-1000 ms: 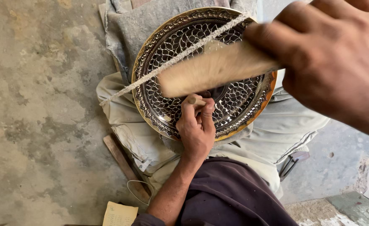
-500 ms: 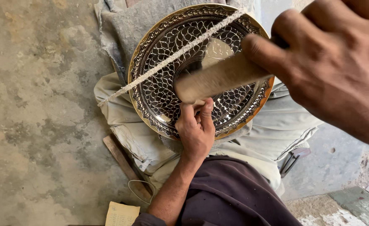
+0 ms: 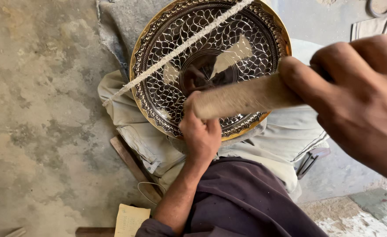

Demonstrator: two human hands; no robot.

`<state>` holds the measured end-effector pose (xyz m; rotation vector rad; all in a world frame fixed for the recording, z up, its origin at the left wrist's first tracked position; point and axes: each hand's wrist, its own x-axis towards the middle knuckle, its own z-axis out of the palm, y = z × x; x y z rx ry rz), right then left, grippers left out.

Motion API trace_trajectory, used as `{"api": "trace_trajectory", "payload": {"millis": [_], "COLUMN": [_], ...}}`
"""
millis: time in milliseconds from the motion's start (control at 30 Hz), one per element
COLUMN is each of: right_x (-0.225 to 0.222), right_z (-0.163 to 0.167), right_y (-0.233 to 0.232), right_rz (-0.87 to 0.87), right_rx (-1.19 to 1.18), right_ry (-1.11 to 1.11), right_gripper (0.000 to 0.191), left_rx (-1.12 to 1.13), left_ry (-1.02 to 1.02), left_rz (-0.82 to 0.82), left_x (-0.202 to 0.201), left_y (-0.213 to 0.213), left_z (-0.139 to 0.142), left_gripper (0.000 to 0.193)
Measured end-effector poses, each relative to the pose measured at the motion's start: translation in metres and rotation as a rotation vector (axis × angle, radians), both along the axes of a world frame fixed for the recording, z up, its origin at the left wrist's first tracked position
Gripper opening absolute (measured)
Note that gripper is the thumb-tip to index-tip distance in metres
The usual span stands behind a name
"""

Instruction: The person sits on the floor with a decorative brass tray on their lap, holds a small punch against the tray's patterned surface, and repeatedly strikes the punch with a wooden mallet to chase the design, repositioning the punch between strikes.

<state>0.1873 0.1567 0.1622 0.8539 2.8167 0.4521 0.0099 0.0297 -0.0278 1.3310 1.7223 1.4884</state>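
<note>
A round metal plate (image 3: 146, 97) with a gold rim and a dark engraved leaf-scale pattern leans on folded cloth. My left hand (image 3: 201, 133) rests clenched on its lower part, near the rim, around a short tool that is mostly hidden. My right hand (image 3: 361, 94), large and close to the camera, grips a pale wooden stick (image 3: 246, 97). The stick's free end sits right over the top of my left fist. A twisted pale cord (image 3: 176, 47) runs diagonally across the plate's face.
Grey and beige folded cloths (image 3: 149, 145) pad the plate on a rough concrete floor (image 3: 39, 123). A wooden slat (image 3: 130, 160) and a yellowish paper pad (image 3: 130, 219) lie at the lower left. My dark purple clothing (image 3: 250, 197) fills the bottom middle.
The wooden stick has swung down from the plate's middle onto the top of my left fist. My left hand has stayed at the plate's lower part.
</note>
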Motion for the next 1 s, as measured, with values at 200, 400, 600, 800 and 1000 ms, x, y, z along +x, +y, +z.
{"api": "trace_trajectory", "payload": {"millis": [200, 400, 600, 800, 1000], "right_x": [0.029, 0.051, 0.034, 0.027, 0.044], "right_z": [-0.017, -0.032, -0.029, -0.033, -0.049], "right_y": [0.007, 0.008, 0.009, 0.009, 0.004], "right_rz": [-0.171, -0.197, -0.387, -0.302, -0.256], "right_rx": [-0.306, -0.304, -0.551, -0.282, -0.256], "right_ry": [0.378, 0.430, 0.670, 0.343, 0.286], "right_gripper": [0.050, 0.057, 0.056, 0.057, 0.055], "left_rx": [-0.100, -0.044, -0.145, -0.143, -0.152], "left_ry": [-0.144, -0.045, 0.034, 0.072, 0.122], "left_rz": [-0.089, -0.242, -0.346, -0.382, -0.407], "left_x": [-0.013, -0.012, -0.018, -0.020, -0.021], "left_y": [0.001, 0.016, 0.021, 0.023, 0.021], "left_z": [0.014, 0.016, 0.021, 0.021, 0.016], "left_gripper": [0.035, 0.020, 0.023, 0.033, 0.024]}}
